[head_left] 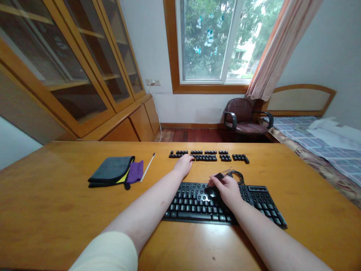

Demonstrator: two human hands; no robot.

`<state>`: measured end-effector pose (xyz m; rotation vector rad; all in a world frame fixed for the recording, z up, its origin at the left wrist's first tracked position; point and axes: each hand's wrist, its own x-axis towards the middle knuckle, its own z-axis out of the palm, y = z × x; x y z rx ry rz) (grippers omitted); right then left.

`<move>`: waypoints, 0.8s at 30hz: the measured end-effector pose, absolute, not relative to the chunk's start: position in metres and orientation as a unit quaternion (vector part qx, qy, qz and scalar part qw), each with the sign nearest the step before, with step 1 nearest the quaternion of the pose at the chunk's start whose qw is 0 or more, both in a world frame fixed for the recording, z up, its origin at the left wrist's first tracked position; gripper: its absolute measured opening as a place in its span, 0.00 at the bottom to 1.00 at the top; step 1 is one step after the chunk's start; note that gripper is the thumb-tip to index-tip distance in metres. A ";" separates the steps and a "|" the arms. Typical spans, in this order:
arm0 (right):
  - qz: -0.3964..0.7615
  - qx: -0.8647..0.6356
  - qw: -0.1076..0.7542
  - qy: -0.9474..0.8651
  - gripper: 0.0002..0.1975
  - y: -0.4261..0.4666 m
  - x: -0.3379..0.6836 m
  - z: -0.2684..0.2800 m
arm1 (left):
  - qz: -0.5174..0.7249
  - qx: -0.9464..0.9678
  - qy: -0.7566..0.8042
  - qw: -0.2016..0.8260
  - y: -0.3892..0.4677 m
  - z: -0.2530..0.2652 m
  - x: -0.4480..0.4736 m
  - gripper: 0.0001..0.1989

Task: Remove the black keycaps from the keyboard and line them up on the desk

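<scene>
Black keyboard [194, 216] laid flat on the wooden desk [64, 226], below both hands. Bare key mounts are exposed along its upper rows; the lower rows are capped. A pale-outlined panel [257, 189] is set at its upper right corner; any marking there is too small to be read. Key legends likewise cannot be made out.

Small dark tool [219, 176] with thin wires is gripped between thumb and fingers of the right hand [229, 190], held above the keyboard's upper part. Black cable [238, 175] is coiled just behind that hand.

Left hand [184, 166] is reached across the keyboard to the loose keycaps [205, 158], which are lined up in grouped rows on the desk beyond. Fingertips are placed at the nearer row; whether a cap is pinched cannot be told. Letters on the caps are too small to be read.

To the left, a folded grey cloth [109, 169] is laid beside a purple cloth [135, 172], with a bit of yellow shown between. A slim white stick [147, 169], dark at its far tip, is placed just beside the purple cloth.
</scene>
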<state>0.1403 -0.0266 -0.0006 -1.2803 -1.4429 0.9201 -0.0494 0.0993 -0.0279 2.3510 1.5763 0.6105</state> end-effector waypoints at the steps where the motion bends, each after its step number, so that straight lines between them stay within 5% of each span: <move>1: 0.378 -0.524 0.482 -0.592 0.18 -0.027 0.140 -0.001 | 0.209 0.807 0.539 0.120 0.100 -0.029 -0.049 0.13; 24: 0.388 -0.517 0.484 -0.590 0.16 -0.028 0.140 0.000 | 0.217 0.834 0.500 0.085 0.099 -0.032 -0.049 0.14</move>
